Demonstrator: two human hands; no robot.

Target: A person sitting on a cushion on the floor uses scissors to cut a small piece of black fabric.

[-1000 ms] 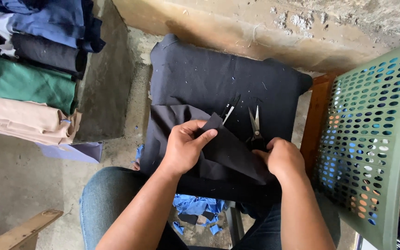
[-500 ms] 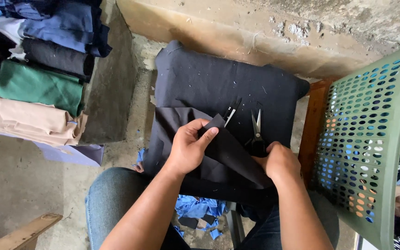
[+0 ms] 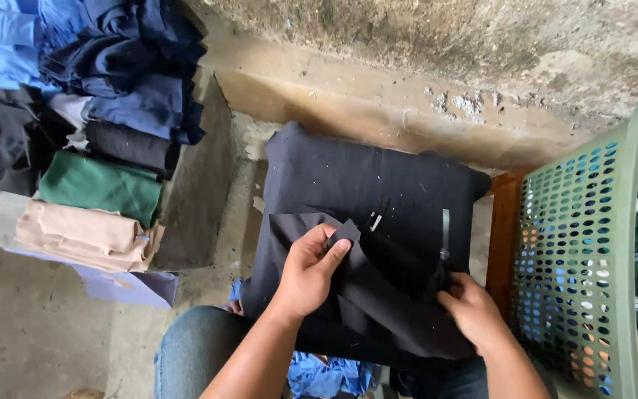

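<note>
**Dark cloth worked over a padded block**

Rough concrete wall and floor frame the spot, with a stack of folded garments [image 3: 90, 148] on a ledge at left and a green perforated basket [image 3: 577, 258] at right. Between them sits a dark padded block [image 3: 348, 177], and across its near side and the person's lap lies a loose piece of black fabric [image 3: 378, 310]. The left hand [image 3: 308, 270] pinches a small corner flap of that fabric between thumb and fingertips. The right hand [image 3: 470, 310] rests on the cloth's right edge, fingers curled into it; its exact grip is partly hidden. Scissors [image 3: 444, 236] lie just beyond it. The fabric looks light, soft and limp, so it is best taken at corners or edges.
</note>
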